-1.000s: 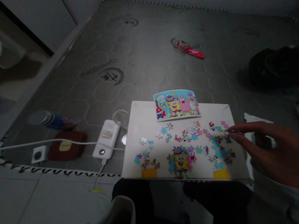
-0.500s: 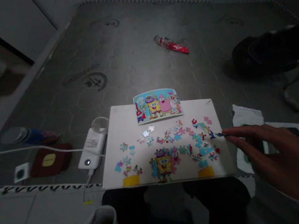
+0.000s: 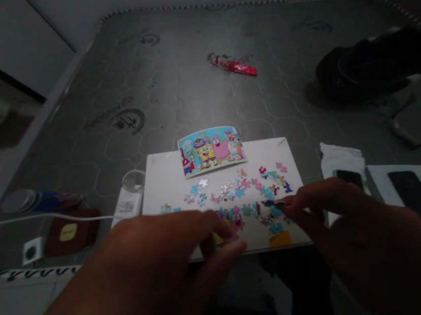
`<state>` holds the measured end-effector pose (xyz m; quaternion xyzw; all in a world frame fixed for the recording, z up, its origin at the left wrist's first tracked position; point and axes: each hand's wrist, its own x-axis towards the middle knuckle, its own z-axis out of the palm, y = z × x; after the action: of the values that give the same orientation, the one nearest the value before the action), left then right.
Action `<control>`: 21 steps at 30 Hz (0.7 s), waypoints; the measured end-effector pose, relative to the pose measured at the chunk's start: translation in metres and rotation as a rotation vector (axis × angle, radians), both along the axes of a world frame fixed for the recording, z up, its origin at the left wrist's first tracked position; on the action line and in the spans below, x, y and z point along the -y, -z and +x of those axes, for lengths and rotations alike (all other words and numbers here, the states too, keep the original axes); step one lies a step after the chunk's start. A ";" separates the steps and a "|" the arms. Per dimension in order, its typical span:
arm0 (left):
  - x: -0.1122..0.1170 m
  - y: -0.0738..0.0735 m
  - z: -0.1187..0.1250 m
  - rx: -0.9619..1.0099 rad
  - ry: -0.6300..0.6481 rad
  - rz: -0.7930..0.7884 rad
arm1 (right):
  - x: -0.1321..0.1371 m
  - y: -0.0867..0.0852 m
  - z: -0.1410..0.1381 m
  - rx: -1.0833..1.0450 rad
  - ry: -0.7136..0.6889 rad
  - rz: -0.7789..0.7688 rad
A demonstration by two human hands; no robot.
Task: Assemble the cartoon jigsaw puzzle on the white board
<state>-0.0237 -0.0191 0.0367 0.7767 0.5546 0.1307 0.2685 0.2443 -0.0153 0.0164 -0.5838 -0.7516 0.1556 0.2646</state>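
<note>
My right hand (image 3: 357,226) pinches a jigsaw piece (image 3: 271,203) between thumb and fingertips, just over the right half of a white board (image 3: 162,173). My left hand (image 3: 162,260) reaches over the board's left front, thumb and forefinger apart and nothing seen between them. Its fingers hang over the joined cartoon section of the puzzle (image 3: 236,217), hiding the yellow figure in part. Several loose pieces (image 3: 239,188) lie scattered behind and to the right of that section. A printed picture card (image 3: 212,153) of the cartoon characters rests across the board's back edge.
Yellow tape (image 3: 279,239) marks the board's front right. Left of it are a white device with a cable (image 3: 127,202), a brown case (image 3: 74,234) and a bottle (image 3: 43,200). A dark phone (image 3: 418,199) lies right, a black bag (image 3: 370,69) behind, a red wrapper (image 3: 233,65) farther back.
My left hand has come into view over the board's left front. My right hand has moved left with the pinched piece, from the board's right edge to above the loose pieces.
</note>
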 end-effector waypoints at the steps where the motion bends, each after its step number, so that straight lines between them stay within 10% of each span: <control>1: -0.005 -0.002 0.001 -0.036 -0.073 0.047 | 0.000 0.000 -0.007 -0.015 0.005 -0.022; 7: -0.025 -0.010 0.008 0.070 -0.118 -0.111 | -0.008 -0.002 -0.035 -0.307 -0.005 -0.187; 21: -0.032 -0.013 -0.008 0.158 -0.085 -0.086 | -0.006 0.014 -0.058 -0.264 -0.046 -0.149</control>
<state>-0.0319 0.0127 0.0493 0.7276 0.5691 0.1791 0.3386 0.1861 -0.0096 0.0027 -0.5589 -0.7100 0.2922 0.3133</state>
